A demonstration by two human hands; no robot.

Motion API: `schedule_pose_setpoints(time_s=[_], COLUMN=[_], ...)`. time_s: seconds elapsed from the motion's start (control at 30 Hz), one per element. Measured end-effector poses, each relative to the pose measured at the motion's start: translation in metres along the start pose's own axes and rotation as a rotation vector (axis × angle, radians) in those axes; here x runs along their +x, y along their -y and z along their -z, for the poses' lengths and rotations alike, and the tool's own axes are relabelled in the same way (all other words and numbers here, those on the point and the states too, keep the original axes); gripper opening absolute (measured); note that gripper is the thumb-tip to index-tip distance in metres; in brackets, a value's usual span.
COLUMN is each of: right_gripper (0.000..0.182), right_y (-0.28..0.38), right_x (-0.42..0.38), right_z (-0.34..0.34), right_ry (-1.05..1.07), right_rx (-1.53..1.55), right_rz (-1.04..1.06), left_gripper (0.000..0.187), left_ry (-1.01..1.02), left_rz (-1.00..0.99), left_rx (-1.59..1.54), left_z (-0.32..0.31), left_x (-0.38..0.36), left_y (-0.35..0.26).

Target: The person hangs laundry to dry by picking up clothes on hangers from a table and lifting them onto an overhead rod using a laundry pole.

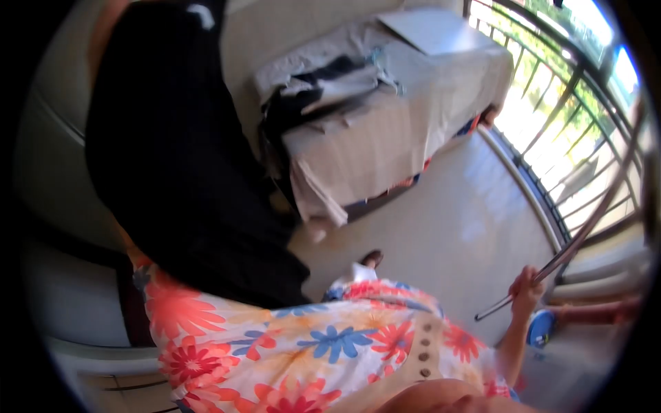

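The right hand (527, 289) was closed around a thin rod (577, 244), gripping it close to its near end. The rod was located at the right side of the scene; it ran at a slant from the short free end left of the hand, up to the far right, where it passed in front of the railing (551, 117).

The black cloth (172, 151) was located at the left. It hung in one broad, long panel, and its near edge overlapped the floral dress (330, 344) worn by the person. A small white mark showed at its far end. Bare skin was visible along the left edge of the cloth. The left hand was not in view; its grip could not be determined.

The cover (385, 144) lay at the far centre, draped over a long, raised form. A bundle of dark and pale fabric (330, 82) rested on its left part, and a flat grey panel (441, 31) on its far part. Red and blue patches showed below its right edge. A dark shoe (372, 258) stood on the floor (441, 220), just beyond the dress. A blue item (542, 327), too blurred to identify, was near the right hand.
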State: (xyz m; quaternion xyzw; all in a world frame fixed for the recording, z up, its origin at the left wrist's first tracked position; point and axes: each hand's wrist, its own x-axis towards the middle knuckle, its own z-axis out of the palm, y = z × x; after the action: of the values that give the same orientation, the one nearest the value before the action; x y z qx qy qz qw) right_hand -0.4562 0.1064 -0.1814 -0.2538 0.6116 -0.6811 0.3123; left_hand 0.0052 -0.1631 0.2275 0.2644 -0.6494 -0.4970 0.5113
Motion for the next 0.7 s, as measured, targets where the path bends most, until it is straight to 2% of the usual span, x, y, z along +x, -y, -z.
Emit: schedule_pose_setpoints(time_s=[0.07,0.13,0.23,0.27,0.37,0.47,0.6,0.7], right_gripper=[0.026,0.029,0.031,0.032,0.034,0.036,0.032,0.032], right_y=[-0.016,-0.035,-0.048,-0.05,-0.07,-0.077,-0.108,-0.117], right_x=[-0.014,-0.034,-0.072,-0.084,-0.112,-0.144,-0.198,-0.219], right_z=[0.0,-0.003,-0.002,-0.001,0.014,0.023,0.025,0.029], right_ry=[0.085,0.115,0.183,0.186,0.138,0.062,-0.067,-0.095], right_rx=[-0.049,-0.176,-0.24,-0.257,-0.304,-0.343,-0.399,-0.316], right_rz=[-0.004,-0.024,-0.095,-0.115,-0.063,-0.057,-0.053,-0.106], left_gripper=[0.01,0.022,0.031,0.03,0.027,0.026,0.025,0.026], left_ry=[-0.02,-0.047,0.176,0.352,0.298,0.372,0.489,0.57], left_rz=[-0.081,-0.151,-0.115,-0.018,-0.115,0.068,-0.03,-0.131], left_rx=[0.173,0.322,0.153,-0.111,-0.086,-0.317,-0.398,-0.373], left_z=[-0.029,-0.049,-0.078,-0.088,-0.123,-0.152,-0.163,-0.182], left_x=[0.002,0.012,0.015,0.013,0.012,0.024,0.036,0.053], left_y=[-0.007,0.019,0.035,0.037,0.048,0.048,0.078,0.101])
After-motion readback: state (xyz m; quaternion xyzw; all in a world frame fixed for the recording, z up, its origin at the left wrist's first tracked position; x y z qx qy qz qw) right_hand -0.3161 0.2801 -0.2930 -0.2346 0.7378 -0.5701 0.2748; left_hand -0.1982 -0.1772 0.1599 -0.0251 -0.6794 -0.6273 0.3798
